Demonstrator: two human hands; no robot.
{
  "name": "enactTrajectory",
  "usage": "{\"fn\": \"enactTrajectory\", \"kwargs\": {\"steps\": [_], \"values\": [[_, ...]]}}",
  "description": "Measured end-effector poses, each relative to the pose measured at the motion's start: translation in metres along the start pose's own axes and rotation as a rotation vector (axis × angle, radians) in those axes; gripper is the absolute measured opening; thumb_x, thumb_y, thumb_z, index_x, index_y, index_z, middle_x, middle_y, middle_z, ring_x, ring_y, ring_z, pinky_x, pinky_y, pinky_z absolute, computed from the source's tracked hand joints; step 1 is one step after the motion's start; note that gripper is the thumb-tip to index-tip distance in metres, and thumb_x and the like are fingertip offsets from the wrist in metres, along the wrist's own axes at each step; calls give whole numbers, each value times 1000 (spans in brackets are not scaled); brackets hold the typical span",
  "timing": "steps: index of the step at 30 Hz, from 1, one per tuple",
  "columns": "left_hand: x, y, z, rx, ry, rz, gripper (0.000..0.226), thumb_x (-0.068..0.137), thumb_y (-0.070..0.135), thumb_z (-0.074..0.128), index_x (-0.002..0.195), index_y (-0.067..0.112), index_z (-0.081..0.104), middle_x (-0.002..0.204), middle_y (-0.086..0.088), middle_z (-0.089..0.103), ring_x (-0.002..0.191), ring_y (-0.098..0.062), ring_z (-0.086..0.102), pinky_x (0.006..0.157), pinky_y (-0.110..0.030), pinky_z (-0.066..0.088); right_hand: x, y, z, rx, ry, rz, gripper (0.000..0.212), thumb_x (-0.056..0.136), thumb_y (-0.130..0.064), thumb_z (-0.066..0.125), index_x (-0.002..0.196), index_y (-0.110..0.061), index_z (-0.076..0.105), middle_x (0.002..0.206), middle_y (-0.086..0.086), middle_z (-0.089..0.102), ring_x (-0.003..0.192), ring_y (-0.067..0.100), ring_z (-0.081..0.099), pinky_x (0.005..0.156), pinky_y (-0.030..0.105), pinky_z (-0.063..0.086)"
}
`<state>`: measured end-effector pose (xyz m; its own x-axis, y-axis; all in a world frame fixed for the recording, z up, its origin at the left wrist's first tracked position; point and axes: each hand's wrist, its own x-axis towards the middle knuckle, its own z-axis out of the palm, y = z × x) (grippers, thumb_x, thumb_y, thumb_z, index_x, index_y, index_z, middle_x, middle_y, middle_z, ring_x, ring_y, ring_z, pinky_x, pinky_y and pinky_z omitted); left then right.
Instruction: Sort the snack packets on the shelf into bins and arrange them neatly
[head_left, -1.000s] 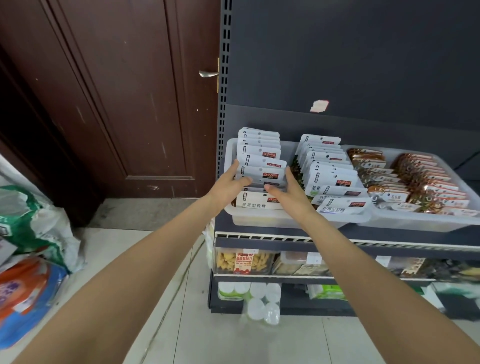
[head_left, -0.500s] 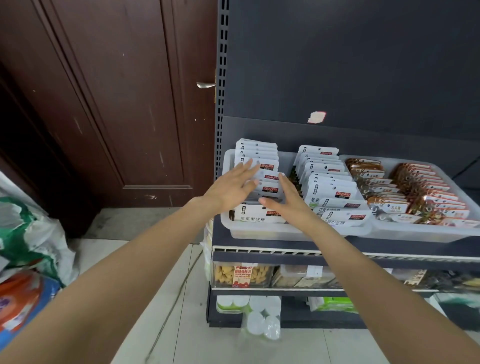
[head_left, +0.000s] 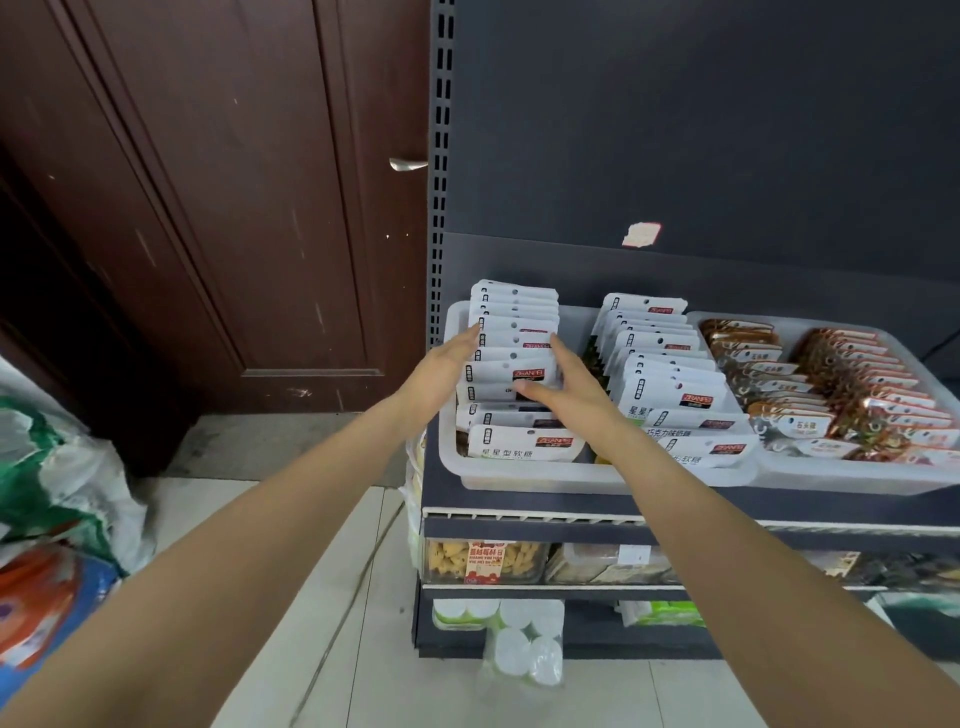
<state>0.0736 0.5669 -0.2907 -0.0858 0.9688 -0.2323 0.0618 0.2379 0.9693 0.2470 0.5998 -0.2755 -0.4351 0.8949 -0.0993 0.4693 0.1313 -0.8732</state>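
- Now both hands have slid further back along the left-hand row of white packets (head_left: 511, 358): a second ago they bracketed its front end, near the bin's front wall; here they flank its middle.
- The left hand (head_left: 441, 371) lies flat against the row's left edge, fingers straight and reaching toward the back, gripping nothing.
- The right hand (head_left: 563, 384) presses the row's right edge with straight fingers, its thumb laid across a packet face; it pinches nothing either.
- The row stands in the left half of the white bin (head_left: 519, 480) on the top shelf, with a second white row (head_left: 660, 374) beside it and brown packets (head_left: 831, 395) in the neighbouring tray.
- The front packets look squared up, though the very front one leans forward a little.
- I judge this as tidying, not sorting: the squeeze is working backward, and the rear packets, which stick up above the rim, seem next.
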Motion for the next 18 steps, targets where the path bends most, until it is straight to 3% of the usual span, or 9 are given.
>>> {"fn": "enactTrajectory", "kwargs": {"steps": [3, 6, 8, 10, 12, 16, 18], "values": [[13, -24, -1, -77, 8, -33, 69, 78, 56, 51, 143, 40, 37, 147, 13, 42, 138, -13, 35, 117, -46, 23, -1, 3, 1, 16, 31, 3, 60, 88, -23, 66, 140, -30, 37, 137, -9, 47, 124, 8, 44, 107, 30, 33], [-14, -5, 14, -83, 63, -39, 53, 94, 30, 45, 146, 33, 34, 143, 13, 46, 133, -10, 40, 115, -38, 27, -12, 6, 2, 45, 56, 36, 54, 90, -18, 63, 137, -28, 39, 132, -9, 54, 120, 8, 50, 108, 35, 38], [-29, 2, 21, -21, 89, -14, 48, 100, 14, 38, 147, 24, 33, 138, 12, 46, 129, -10, 42, 111, -28, 29, -21, 5, 1, 53, 61, 54, 56, 93, -19, 58, 143, -26, 32, 135, -10, 50, 124, 9, 46, 105, 27, 35], [-37, 0, 24, -1, 157, -25, 47, 102, 16, 37, 148, 18, 29, 138, 11, 41, 130, -11, 38, 110, -28, 25, -29, 6, -1, 59, 88, 99, 65, 96, -25, 54, 150, -20, 19, 145, -7, 39, 136, 13, 34, 107, 27, 29], [-38, -4, 24, 12, 211, -80, 50, 102, 25, 38, 150, 17, 25, 151, 4, 31, 138, -17, 31, 116, -34, 22, -37, 10, -1, 41, 107, 129, 69, 97, -32, 50, 152, -16, 11, 154, -1, 28, 141, 18, 26, 111, 31, 24], [-48, -1, 38, 54, 136, -143, 46, 99, 37, 34, 143, 22, 39, 149, -1, 39, 134, -21, 38, 114, -42, 26, -51, 15, 10, 12, 62, 109, 54, 97, -33, 50, 146, -24, 29, 142, -1, 46, 132, 21, 42, 106, 34, 33], [-52, -1, 42, 58, 111, -123, 50, 100, 36, 34, 148, 22, 32, 154, 0, 31, 141, -20, 28, 116, -39, 20, -53, 14, 12, -11, 42, 88, 53, 96, -35, 50, 145, -27, 31, 142, -2, 47, 130, 20, 43, 107, 36, 35]]}}
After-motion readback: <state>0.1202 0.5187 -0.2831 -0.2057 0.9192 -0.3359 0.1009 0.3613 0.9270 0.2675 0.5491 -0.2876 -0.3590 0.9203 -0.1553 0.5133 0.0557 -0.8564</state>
